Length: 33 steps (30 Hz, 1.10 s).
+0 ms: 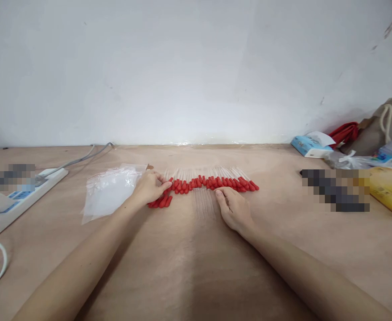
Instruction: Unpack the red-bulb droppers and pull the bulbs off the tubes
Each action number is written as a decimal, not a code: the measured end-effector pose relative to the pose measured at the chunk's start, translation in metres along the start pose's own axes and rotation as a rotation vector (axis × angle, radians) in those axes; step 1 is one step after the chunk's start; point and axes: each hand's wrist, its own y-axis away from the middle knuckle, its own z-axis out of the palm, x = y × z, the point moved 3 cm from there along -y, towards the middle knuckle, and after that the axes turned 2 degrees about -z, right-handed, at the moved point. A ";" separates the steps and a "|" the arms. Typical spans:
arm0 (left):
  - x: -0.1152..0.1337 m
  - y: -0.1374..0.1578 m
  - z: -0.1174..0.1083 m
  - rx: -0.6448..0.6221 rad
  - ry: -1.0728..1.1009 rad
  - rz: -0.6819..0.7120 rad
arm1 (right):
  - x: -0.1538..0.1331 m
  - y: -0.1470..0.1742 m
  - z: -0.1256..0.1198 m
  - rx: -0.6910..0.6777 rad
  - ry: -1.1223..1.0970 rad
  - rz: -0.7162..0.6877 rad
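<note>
A row of droppers with red rubber bulbs (216,182) lies across the middle of the table, their thin pale tubes pointing at the wall. My left hand (152,187) is at the row's left end, thumb and fingers closed on a red bulb. Below that hand sits a smaller cluster of red bulbs (162,203). My right hand (234,207) rests on the table just in front of the row, fingers curled and thumb pressed in; what it pinches is hidden. Beside its fingertips lie several thin clear tubes (204,205), side by side.
Clear zip bags (110,189) lie left of my left hand. A white power strip (25,196) with cables is at the far left. At the right are a blue tissue pack (311,146), a yellow package (389,189) and a grey-brown bag (366,133). A wall borders the table's back.
</note>
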 end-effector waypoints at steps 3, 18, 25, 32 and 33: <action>0.006 0.013 -0.008 0.180 0.039 0.008 | 0.001 0.001 -0.001 0.070 -0.015 -0.009; 0.059 0.082 0.034 0.284 0.052 0.661 | -0.004 0.022 -0.013 -0.017 0.133 -0.522; 0.062 0.083 0.033 0.283 0.084 0.698 | -0.007 0.020 -0.010 -0.009 0.134 -0.577; 0.071 0.080 0.037 0.217 0.080 0.729 | -0.010 0.020 -0.010 -0.027 0.146 -0.615; 0.071 0.081 0.037 0.220 0.086 0.726 | -0.010 0.021 -0.010 -0.031 0.150 -0.621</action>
